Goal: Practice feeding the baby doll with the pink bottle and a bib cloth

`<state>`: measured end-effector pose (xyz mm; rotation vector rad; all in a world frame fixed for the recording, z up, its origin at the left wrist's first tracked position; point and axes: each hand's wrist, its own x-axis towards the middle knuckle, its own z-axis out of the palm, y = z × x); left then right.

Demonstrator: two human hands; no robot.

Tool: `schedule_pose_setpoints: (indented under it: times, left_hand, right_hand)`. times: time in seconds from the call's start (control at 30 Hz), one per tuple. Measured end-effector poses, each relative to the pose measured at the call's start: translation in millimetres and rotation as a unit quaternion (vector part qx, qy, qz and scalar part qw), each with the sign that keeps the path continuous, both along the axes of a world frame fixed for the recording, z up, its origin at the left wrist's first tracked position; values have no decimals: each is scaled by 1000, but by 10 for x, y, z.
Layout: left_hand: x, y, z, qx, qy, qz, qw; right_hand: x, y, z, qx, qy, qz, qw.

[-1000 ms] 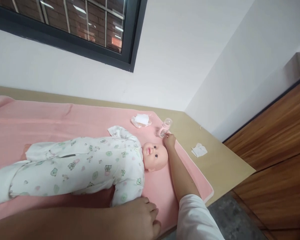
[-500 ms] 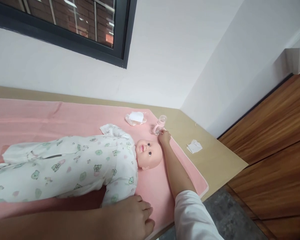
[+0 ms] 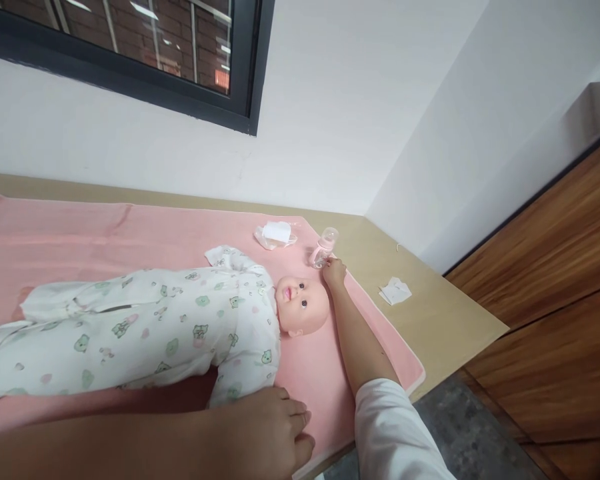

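Observation:
A baby doll (image 3: 303, 307) in a white sleepsuit (image 3: 175, 327) with green bear prints lies face up on a pink mat (image 3: 70, 233). Beyond its head stands a clear baby bottle (image 3: 323, 248) with a pink collar, leaning slightly. My right hand (image 3: 335, 272) reaches past the doll's head, its fingers pinched together at the bottle's base. Across the bottom, my left hand (image 3: 273, 430) rests beside the doll's near sleeve, palm down, fingers loosely bent and slightly apart, with nothing visible in them.
A small plastic pack with a white top (image 3: 276, 233) lies on the mat near the bottle. A crumpled white tissue (image 3: 395, 291) is on the bare wooden tabletop (image 3: 445, 307) at right. White walls and a dark window frame (image 3: 250, 87) stand behind; wooden panels (image 3: 570, 287) are at right.
The whole view has shifted slightly, so everything appears a little further right. Both hands, the bottle and the doll keep the same places relative to each other.

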<state>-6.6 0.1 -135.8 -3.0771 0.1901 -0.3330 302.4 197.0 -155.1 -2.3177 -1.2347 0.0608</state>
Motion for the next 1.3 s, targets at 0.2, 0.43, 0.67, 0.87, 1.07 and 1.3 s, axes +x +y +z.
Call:
schedule_pose_setpoints:
  times: [0.2, 0.43, 0.67, 0.87, 1.07, 1.3]
  left_hand:
    - [-8, 17, -44, -17, -6, -6, 1000]
    - [-11, 13, -63, -15, -9, -2, 1000]
    - [-13, 13, -50, -8, 0, -4, 1000]
    - [-8, -18, -18, 22, -21, 5, 1000]
    - [-40, -110, -5, 70, -86, 23, 994]
    - [-95, -214, -101, 94, -118, 39, 988]
  right_hand:
    - [-16, -21, 17, 10, -4, -4, 1000]
    - [1, -13, 1, 12, -5, 5, 1000]
    - [6, -7, -13, 21, 9, -2, 1000]
    - [22, 4, -29, 40, 31, -8, 999]
    - [58, -14, -57, 138, 133, -17, 981]
    - [-28, -45, 60, 291, 150, 20, 944]
